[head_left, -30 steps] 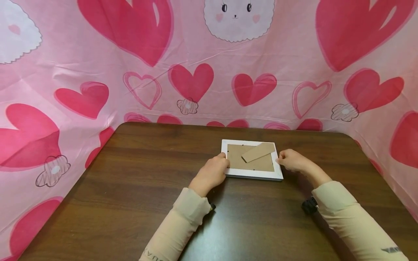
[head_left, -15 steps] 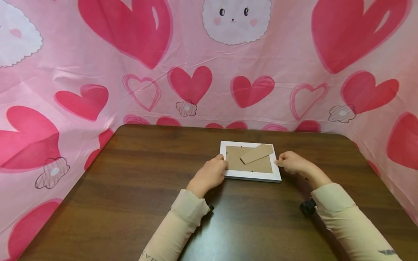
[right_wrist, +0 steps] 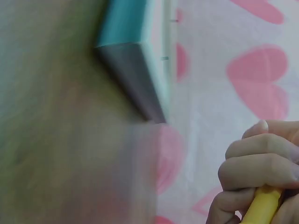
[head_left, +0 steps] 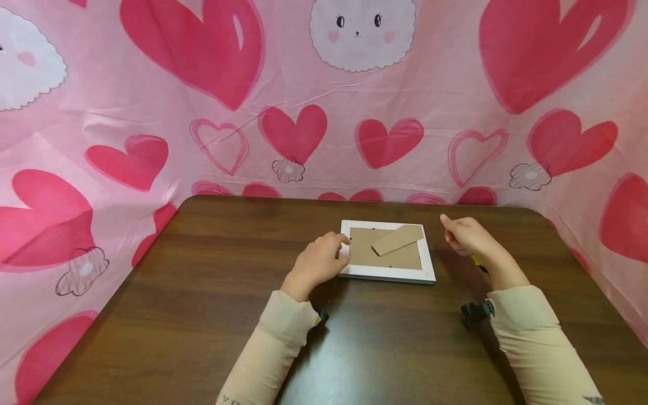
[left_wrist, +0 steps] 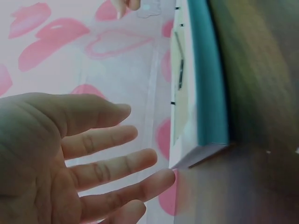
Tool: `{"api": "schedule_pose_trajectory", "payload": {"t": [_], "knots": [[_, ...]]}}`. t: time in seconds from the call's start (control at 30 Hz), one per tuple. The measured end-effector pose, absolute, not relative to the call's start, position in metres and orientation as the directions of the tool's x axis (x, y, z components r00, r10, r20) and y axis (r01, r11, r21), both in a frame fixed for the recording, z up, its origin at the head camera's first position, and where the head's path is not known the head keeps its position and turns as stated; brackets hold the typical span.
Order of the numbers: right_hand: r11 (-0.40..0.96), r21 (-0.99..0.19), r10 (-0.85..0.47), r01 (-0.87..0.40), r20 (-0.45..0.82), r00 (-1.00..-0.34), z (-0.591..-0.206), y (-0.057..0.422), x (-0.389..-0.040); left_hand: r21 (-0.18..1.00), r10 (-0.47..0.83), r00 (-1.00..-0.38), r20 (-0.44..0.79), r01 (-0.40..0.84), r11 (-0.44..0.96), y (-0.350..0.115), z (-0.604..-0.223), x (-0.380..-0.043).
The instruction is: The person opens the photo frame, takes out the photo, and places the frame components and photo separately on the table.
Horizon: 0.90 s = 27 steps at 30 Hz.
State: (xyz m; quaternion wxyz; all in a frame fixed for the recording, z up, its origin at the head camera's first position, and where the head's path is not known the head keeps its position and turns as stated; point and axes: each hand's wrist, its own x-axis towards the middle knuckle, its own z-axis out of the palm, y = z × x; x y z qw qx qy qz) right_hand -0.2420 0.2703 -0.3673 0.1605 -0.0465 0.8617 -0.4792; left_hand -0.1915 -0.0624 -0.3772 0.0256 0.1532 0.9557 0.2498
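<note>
A white picture frame point(head_left: 387, 272) lies face down on the table, its brown backing board point(head_left: 361, 250) and folded cardboard stand point(head_left: 398, 240) uppermost. My left hand point(head_left: 316, 261) is at the frame's left edge, fingers spread and slightly bent, gripping nothing; in the left wrist view the fingertips point(left_wrist: 163, 179) appear beside the frame's corner. Raised off the frame's right side, my right hand point(head_left: 468, 235) has its fingers curled round a slim yellow handle-like thing point(right_wrist: 262, 207). Most of that thing is hidden by the hand, so its kind cannot be told.
The dark brown wooden table point(head_left: 202, 315) has rounded far corners. Behind and beside it hangs a pink cloth point(head_left: 349, 90) with hearts. A small black device point(head_left: 476, 312) sits at the right wrist, another black device point(head_left: 320, 318) at the left.
Both hands have let go of the picture frame's side edges. The right hand has lifted up and away from it; the left hand's fingers have loosened and spread. The frame stays put.
</note>
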Motion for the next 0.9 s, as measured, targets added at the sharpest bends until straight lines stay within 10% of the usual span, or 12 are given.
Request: {"api": "schedule_pose_trajectory", "payload": {"t": [0.4, 0.63, 0.9], "knots": [[-0.104, -0.994, -0.121, -0.036, 0.049, -0.991, -0.339, 0.23, -0.237, 0.625, 0.13, -0.991, 0.016, 0.112, 0.772, -0.059, -0.383, -0.208], [-0.68, -0.724, 0.041, -0.12, 0.126, -0.991, -0.331, 0.198, -0.235, 0.641, 0.055, -0.994, -0.091, -0.017, 0.767, -0.057, -0.389, -0.212], [-0.871, -0.475, 0.187, -0.129, -0.076, -0.979, -0.345, 0.175, -0.245, 0.612, 0.113, -0.98, -0.163, -0.01, 0.791, -0.057, -0.399, -0.216]]}}
